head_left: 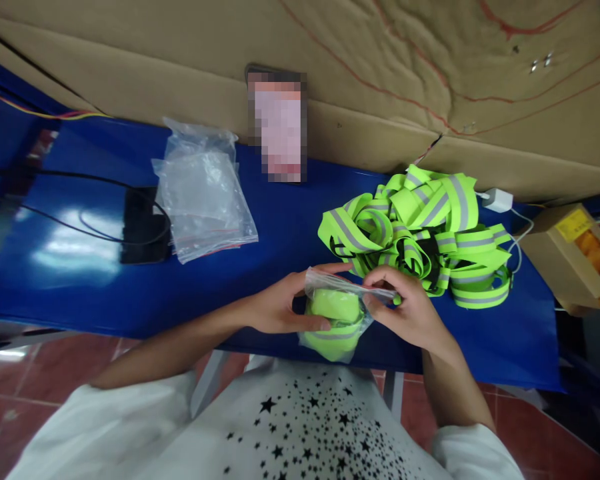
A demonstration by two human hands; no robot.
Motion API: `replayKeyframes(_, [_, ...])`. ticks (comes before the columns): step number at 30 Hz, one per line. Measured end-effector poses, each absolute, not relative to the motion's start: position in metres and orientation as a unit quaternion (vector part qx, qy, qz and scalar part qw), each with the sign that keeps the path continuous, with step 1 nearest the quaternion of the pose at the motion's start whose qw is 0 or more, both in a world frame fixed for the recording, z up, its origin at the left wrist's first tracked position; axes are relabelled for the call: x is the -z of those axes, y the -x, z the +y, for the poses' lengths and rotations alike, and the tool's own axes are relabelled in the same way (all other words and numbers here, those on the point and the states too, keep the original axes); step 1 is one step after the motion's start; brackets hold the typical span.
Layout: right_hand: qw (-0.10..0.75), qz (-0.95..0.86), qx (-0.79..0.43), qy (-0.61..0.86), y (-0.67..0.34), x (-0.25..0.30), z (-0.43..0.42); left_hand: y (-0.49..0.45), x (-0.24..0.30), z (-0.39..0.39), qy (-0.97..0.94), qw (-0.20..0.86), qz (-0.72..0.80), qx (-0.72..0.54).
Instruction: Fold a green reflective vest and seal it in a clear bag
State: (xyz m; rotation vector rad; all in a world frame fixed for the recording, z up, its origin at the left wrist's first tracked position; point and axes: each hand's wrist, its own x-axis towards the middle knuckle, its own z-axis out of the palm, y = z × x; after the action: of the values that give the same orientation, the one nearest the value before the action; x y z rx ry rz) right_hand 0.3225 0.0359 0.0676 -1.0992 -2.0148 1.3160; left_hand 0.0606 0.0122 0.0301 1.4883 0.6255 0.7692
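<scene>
Both my hands hold a small clear plastic bag (336,323) with a folded neon-yellow reflective band inside, over the near edge of the blue table (280,227). My left hand (285,307) grips the bag's left side, thumb across its front. My right hand (410,310) pinches the bag's top strip on the right. Just behind my right hand lies a heap of neon-yellow reflective bands (420,230) with grey stripes and black patches.
A stack of empty clear zip bags (203,190) lies at the table's middle left, beside a black block with cables (143,227). A phone (277,127) leans on the cardboard wall (380,73). A white charger (497,199) and a cardboard box (573,257) sit at right.
</scene>
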Motion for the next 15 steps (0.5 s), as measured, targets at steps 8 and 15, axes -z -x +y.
replayKeyframes(8, [0.258, -0.731, -0.48, 0.411, -0.3203, -0.0651, 0.036, -0.0619, -0.0276, 0.0101, -0.653, 0.625, 0.276, -0.326])
replayKeyframes(15, [0.233, -0.727, -0.49, 0.42, -0.3184, -0.0676, 0.0355, -0.0636, -0.0299, 0.0101, -0.648, 0.631, 0.288, -0.315])
